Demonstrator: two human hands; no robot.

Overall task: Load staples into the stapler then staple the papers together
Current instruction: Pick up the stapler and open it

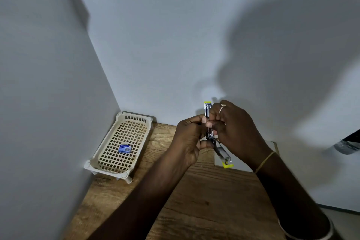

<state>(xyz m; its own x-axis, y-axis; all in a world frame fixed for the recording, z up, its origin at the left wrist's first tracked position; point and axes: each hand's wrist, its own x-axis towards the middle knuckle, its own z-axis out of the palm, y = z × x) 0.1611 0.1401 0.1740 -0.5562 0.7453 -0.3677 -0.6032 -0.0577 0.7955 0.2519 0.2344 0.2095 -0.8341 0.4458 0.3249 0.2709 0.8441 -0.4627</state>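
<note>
A small metal stapler (208, 121) with yellow tips is swung open above the wooden table (204, 200), one arm pointing up, the other slanting down to the right. My left hand (190, 138) grips it near the hinge with thumb and fingers. My right hand (231, 130) pinches the upright arm from the right. A small blue staple box (124, 148) lies in the cream plastic basket (109, 148) at the left. The white papers (251, 163) lie on the table, mostly hidden behind my right hand and wrist.
White walls close in the table at the left and back. The basket stands in the back-left corner of the table. A dark object (348, 144) sticks in at the right edge.
</note>
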